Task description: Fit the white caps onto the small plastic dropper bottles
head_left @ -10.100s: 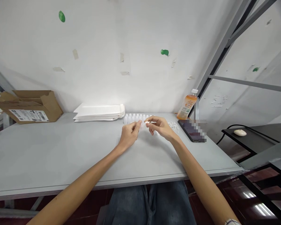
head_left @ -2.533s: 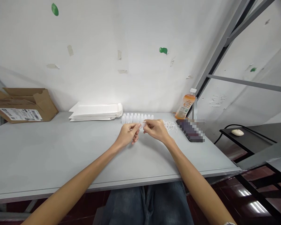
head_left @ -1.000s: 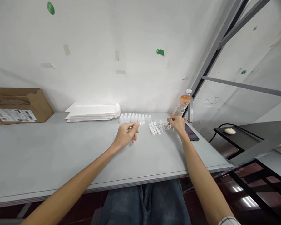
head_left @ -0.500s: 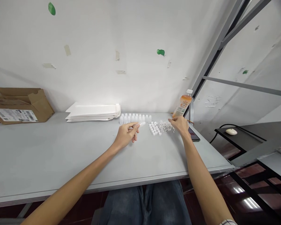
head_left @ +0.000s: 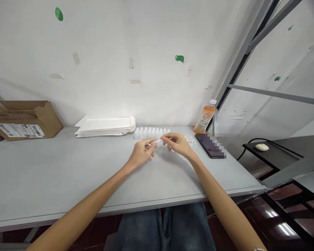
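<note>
My left hand (head_left: pixel 144 150) is closed, with thumb and fingers pinching a small translucent plastic bottle (head_left: pixel 155 141) held tilted above the table. At the bottle's right end, my right hand (head_left: pixel 177 143) has its thumb and fingertips pressed together. Whatever those fingers hold is too small to make out. Behind both hands stand rows of similar small bottles (head_left: pixel 152 132). Part of a pile of white curly pieces (head_left: pixel 190 141) shows past the right hand. That hand mostly covers the small white caps.
Flat white envelopes (head_left: pixel 104 126) are stacked against the wall, left of the bottles. An opened cardboard box (head_left: pixel 28 118) sits at the far left. On the right are an orange drink bottle (head_left: pixel 205 116) and a dark phone (head_left: pixel 210 145). A mouse (head_left: pixel 262 147) rests on a lower shelf.
My right hand has moved left from the curly white pieces to the end of the held bottle. My left hand has stayed nearly in place, still holding it.
</note>
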`<state>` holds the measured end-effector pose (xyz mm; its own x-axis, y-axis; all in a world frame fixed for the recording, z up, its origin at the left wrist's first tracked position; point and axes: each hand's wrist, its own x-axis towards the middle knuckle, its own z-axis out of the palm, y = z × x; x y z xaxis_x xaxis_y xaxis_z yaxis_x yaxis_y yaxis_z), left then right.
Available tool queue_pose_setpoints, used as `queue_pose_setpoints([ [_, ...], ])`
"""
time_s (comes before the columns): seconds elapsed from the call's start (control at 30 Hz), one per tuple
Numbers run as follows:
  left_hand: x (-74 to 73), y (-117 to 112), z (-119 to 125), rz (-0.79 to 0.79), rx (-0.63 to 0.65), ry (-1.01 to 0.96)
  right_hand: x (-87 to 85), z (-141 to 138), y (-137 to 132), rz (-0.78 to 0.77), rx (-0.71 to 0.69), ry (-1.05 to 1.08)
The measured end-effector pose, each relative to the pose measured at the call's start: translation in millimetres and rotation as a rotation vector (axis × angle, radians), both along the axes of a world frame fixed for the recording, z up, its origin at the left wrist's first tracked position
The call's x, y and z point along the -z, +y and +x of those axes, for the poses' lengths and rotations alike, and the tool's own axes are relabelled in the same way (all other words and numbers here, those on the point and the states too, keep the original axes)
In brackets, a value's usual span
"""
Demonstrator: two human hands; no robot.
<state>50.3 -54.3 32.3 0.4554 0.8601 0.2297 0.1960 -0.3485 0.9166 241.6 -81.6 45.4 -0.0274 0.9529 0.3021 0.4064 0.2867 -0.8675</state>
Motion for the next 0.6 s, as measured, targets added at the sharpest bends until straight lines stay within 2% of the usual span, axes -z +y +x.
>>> queue_pose_setpoints([
  [0.13,-2.0,2,-2,0.038,-0.026,-0.014,-1.0,-19,-3,-0.017,-0.067,0.199],
  [0.23,-5.0,1,-2,0.068,-0.037,-0.012,-2.0,-17,-1,-0.035,-0.099,0.348],
  [0.33,-6.6,2,-1,0.154,-0.039,0.002,-6.1,-10,1,-0.038,-0.088,0.405],
  [0.4,-7.5,5,-3,0.249,-0.064,0.005,-11.2,-4,4,0.001,-0.008,0.385],
  [0.47,-8.9,11,-7,0.361,-0.132,0.012,-17.4,4,10,0.077,0.137,0.298],
  [0.6,-12.0,31,-22,0.515,-0.325,0.088,-27.3,20,29,0.165,0.396,-0.072],
])
